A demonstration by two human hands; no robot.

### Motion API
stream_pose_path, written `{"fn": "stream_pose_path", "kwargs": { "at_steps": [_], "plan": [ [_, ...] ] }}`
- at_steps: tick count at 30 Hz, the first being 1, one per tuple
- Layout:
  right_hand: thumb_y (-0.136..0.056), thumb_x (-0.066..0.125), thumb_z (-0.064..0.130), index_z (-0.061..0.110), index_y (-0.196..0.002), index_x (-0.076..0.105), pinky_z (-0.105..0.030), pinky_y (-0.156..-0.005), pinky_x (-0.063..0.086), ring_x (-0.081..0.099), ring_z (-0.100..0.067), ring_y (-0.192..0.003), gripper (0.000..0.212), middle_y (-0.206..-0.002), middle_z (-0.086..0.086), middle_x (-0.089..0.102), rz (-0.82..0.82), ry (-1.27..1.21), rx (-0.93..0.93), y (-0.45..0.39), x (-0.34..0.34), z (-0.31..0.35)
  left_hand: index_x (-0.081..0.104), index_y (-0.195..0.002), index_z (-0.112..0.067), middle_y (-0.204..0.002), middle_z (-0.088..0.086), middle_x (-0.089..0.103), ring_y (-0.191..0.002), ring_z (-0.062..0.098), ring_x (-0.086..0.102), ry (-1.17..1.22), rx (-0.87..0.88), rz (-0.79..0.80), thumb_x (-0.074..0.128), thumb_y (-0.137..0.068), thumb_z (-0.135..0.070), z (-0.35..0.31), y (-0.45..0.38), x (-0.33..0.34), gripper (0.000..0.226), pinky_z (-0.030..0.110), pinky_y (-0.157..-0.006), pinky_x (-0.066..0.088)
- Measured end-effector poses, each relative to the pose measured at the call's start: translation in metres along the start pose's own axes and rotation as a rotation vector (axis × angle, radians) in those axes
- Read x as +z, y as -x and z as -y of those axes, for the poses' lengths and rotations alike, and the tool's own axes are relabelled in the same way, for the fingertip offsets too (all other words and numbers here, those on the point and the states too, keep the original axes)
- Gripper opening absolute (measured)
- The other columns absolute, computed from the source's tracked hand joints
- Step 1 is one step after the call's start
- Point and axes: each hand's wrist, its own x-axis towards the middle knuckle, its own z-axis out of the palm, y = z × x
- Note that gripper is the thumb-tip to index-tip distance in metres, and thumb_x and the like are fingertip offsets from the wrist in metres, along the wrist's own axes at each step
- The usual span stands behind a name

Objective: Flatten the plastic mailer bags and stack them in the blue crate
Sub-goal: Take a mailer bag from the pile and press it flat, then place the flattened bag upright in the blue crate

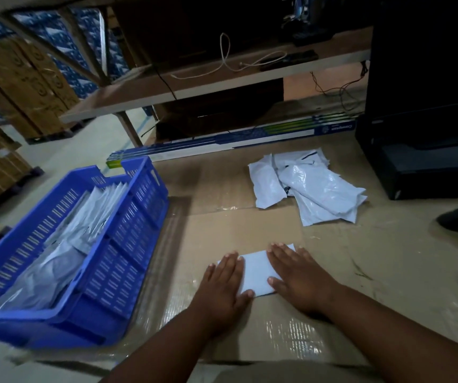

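Both hands lie flat, fingers straight and together, pressing a white mailer bag (256,272) on the cardboard surface (360,272): left hand (223,283) at its 9 o'clock edge, right hand (298,275) at 3. The blue crate (128,239) of stacked bags sits at 9 o'clock, the crumpled pile (310,186) at 1.

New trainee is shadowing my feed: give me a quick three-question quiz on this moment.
1. True or false: both hands press flat on one mailer bag.
2. Where do the crumpled bags lie? A) in the blue crate B) on the cardboard, far right C) on the shelf
3. Fill in: the blue crate sits on the person's ___ side.

Key: 1 true: left hand and right hand lie open on it. 2 B. 3 left.
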Motion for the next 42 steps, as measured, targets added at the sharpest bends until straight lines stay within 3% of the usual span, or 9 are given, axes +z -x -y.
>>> {"fn": "stream_pose_path", "kwargs": {
  "at_steps": [4, 10, 14, 18, 22, 30, 34, 38, 42],
  "plan": [
    [-0.099, 0.013, 0.072, 0.029, -0.168, -0.001, -0.050, -0.129, -0.006, -0.008, -0.012, -0.162, 0.083, -0.176, 0.010, -0.009, 0.063, -0.045, 0.039, -0.001, -0.009, -0.013, 0.007, -0.169, -0.026, -0.176, -0.005, 0.003, -0.161, 0.014, 0.005, 0.023, -0.071, 0.154, 0.038, -0.098, -0.076, 0.008, -0.012, -0.037, 0.091, 0.042, -0.129, 0.013],
    [-0.077, 0.051, 0.081, 0.031, -0.165, 0.020, -0.048, -0.119, 0.031, 0.039, -0.030, -0.138, 0.106, -0.156, -0.005, 0.038, 0.066, 0.053, -0.081, -0.039, -0.044, -0.011, 0.017, -0.163, -0.042, -0.149, 0.000, 0.048, -0.134, 0.030, 0.044, -0.188, -0.119, 0.215, 0.071, -0.058, -0.089, -0.011, -0.056, -0.081, 0.127, 0.051, -0.106, 0.033],
    [-0.072, 0.070, 0.077, 0.030, -0.157, 0.039, -0.043, -0.106, 0.044, 0.048, -0.031, -0.125, 0.103, -0.139, -0.006, 0.050, 0.169, 0.120, -0.130, -0.067, -0.065, 0.004, 0.056, -0.129, -0.041, -0.120, -0.005, 0.059, -0.117, 0.025, 0.050, -0.180, -0.193, 0.282, 0.074, -0.046, -0.092, -0.010, -0.071, -0.089, 0.100, 0.045, -0.097, 0.037],
    [-0.073, 0.078, 0.069, 0.031, -0.121, 0.061, -0.041, -0.093, 0.050, 0.048, -0.021, -0.111, 0.064, -0.116, 0.003, 0.055, 0.192, 0.071, -0.143, -0.078, -0.079, 0.012, 0.067, -0.093, -0.030, -0.096, -0.006, 0.061, -0.102, 0.022, 0.058, -0.043, -0.213, 0.278, 0.082, -0.064, -0.074, -0.001, -0.068, -0.107, 0.054, 0.037, -0.084, 0.045],
    [-0.083, 0.081, 0.053, 0.033, -0.099, 0.053, -0.034, -0.075, 0.045, 0.056, -0.018, -0.095, 0.038, -0.096, 0.009, 0.056, 0.186, -0.044, -0.142, -0.091, -0.110, 0.028, 0.075, -0.098, -0.018, -0.092, -0.001, 0.069, -0.088, 0.019, 0.064, 0.034, -0.249, 0.278, 0.084, -0.081, -0.050, 0.005, -0.052, -0.148, 0.037, 0.029, -0.068, 0.043],
    [-0.088, 0.079, 0.045, 0.028, -0.093, 0.069, -0.036, -0.069, 0.049, 0.061, -0.018, -0.080, 0.020, -0.082, 0.009, 0.063, 0.162, 0.055, -0.329, -0.152, -0.219, 0.158, 0.076, -0.100, -0.017, -0.099, 0.004, 0.072, -0.097, 0.025, 0.068, -0.031, -0.482, 0.103, 0.083, -0.079, -0.052, 0.066, 0.025, -0.268, 0.041, 0.030, -0.073, 0.048],
    [-0.088, 0.078, 0.045, 0.026, -0.103, 0.072, -0.038, -0.075, 0.055, 0.064, -0.019, -0.082, 0.025, -0.092, 0.003, 0.070, 0.079, 0.138, -0.487, -0.189, -0.269, 0.251, 0.055, -0.065, -0.014, -0.070, 0.002, 0.053, -0.076, 0.025, 0.055, -0.032, -0.654, -0.001, 0.083, -0.081, -0.050, 0.119, 0.078, -0.324, 0.048, 0.032, -0.059, 0.034],
    [-0.090, 0.075, 0.046, 0.028, -0.112, 0.070, -0.032, -0.065, 0.041, 0.057, -0.015, -0.074, 0.029, -0.098, 0.003, 0.067, 0.015, 0.286, -0.644, -0.229, -0.293, 0.343, 0.048, -0.061, -0.015, -0.065, 0.003, 0.046, -0.066, 0.023, 0.049, 0.041, -0.796, -0.101, 0.084, -0.082, -0.045, 0.176, 0.130, -0.349, 0.051, 0.031, -0.052, 0.032],
    [-0.089, 0.079, 0.044, 0.032, -0.099, 0.068, -0.032, -0.071, 0.042, 0.061, -0.020, -0.085, 0.019, -0.088, 0.007, 0.064, 0.132, 0.338, -0.732, -0.274, -0.278, 0.416, 0.057, -0.064, -0.014, -0.062, 0.003, 0.053, -0.060, 0.020, 0.052, 0.093, -0.887, -0.069, 0.086, -0.080, -0.045, 0.230, 0.162, -0.343, 0.046, 0.031, -0.054, 0.035]
  ]
}}
